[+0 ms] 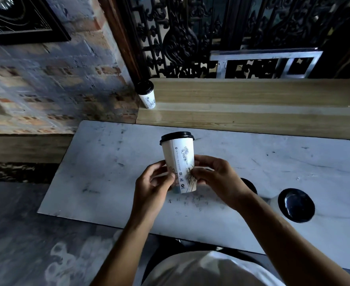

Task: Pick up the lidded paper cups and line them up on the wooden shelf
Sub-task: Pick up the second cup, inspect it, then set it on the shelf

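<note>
Both hands, left hand and right hand, clasp a cup low on its sides, keeping it upright for the shelf, where one cup already stands at the left end.

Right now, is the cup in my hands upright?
Upright: the held cup has its black lid on top, both hands gripping its base.

Beneath the fingers, a white marble tabletop, scuffed with dark marks. Far beyond the fingertips, ornate black iron grillwork, with a silver metal frame leaning against it. Up and to the left, a worn brick wall and a black-framed picture. Low to the left, grey patterned floor.
</note>
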`<state>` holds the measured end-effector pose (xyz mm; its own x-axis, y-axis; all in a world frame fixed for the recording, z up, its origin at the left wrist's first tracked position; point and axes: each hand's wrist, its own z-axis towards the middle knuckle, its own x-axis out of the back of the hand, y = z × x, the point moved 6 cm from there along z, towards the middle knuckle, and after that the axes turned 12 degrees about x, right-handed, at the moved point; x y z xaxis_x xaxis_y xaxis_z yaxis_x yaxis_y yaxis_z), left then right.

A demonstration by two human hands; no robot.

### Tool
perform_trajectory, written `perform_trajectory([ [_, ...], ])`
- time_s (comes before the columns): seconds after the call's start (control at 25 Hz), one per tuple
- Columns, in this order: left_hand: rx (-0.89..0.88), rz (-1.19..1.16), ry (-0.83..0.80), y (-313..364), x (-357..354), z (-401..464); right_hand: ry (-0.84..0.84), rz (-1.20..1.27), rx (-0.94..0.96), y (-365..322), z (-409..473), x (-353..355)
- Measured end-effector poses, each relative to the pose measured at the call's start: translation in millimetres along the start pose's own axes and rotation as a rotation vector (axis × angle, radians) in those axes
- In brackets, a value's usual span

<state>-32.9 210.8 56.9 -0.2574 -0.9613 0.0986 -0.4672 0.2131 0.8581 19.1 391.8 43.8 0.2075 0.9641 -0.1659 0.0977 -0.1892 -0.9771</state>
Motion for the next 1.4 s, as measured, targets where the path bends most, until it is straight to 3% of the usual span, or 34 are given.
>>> perform_trajectory([
  [0.32,-0.079,0.187,0.023,34,-23,64,-0.045,-0.362,-0.040,-9,81,36],
  [0.56,0.000,0.256,-0.032,42,-33,199,-0.037,-0.649,-0.033,22,189,39],
  [0.68,-0.052,0.247,-0.067,43,-46,296,0.071,-0.755,0.010,48,268,48],
  [0.8,-0.127,0.248,-0.089,42,-63,385,0.178,-0.804,0.122,70,340,58],
  [0.96,-0.177,0.267,-0.118,37,-85,458,0.228,-0.862,0.069,103,391,80],
  [1.12,-0.191,0.336,-0.221,20,-105,490,0.220,-0.887,-0.010,128,413,99],
  [1.4,-0.135,0.328,-0.231,10,-108,494,0.219,-0.843,-0.036,141,419,104],
])
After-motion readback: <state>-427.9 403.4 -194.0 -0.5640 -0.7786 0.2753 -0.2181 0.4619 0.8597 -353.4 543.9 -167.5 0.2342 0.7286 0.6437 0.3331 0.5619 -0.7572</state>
